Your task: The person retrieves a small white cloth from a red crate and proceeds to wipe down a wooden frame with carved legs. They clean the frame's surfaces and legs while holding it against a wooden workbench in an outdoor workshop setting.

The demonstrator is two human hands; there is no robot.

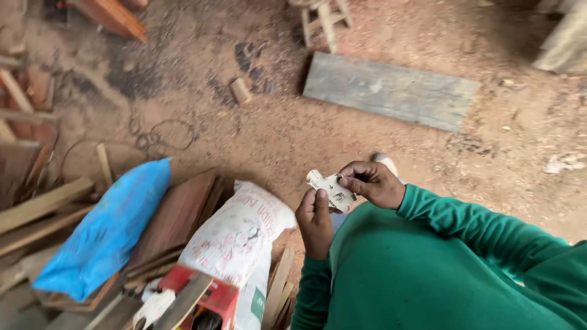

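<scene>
Dirt floor (293, 134), reddish and dusted with sawdust, fills most of the head view. One long grey plank (391, 90) lies flat on it toward the upper right, and the legs of one small wooden stool (324, 21) stand just above the plank's left end. One blue sack (107, 229) lies slanted at the lower left, resting on a stack of dark reddish boards (174, 223). Just right of the boards leans one white printed sack (235, 241), touching them along its left side. Several pale loose planks (43, 205) lie at the left edge; their exact count cannot be told. One red tool (202, 293) with a white part in front sits at the bottom edge, below the white sack; its kind is unclear. One small wood block (240, 90) lies alone on the floor, left of the grey plank.

Two hands show, both the person's own, coming out of green sleeves (465, 244). Between them, held up in front of the chest and above the floor, is one small crumpled piece of paper (333, 189), white with dark print. The left hand (315, 223) grips its lower edge, thumb pressed up against it. The right hand (373, 183) pinches its right end between thumb and curled fingers.
</scene>
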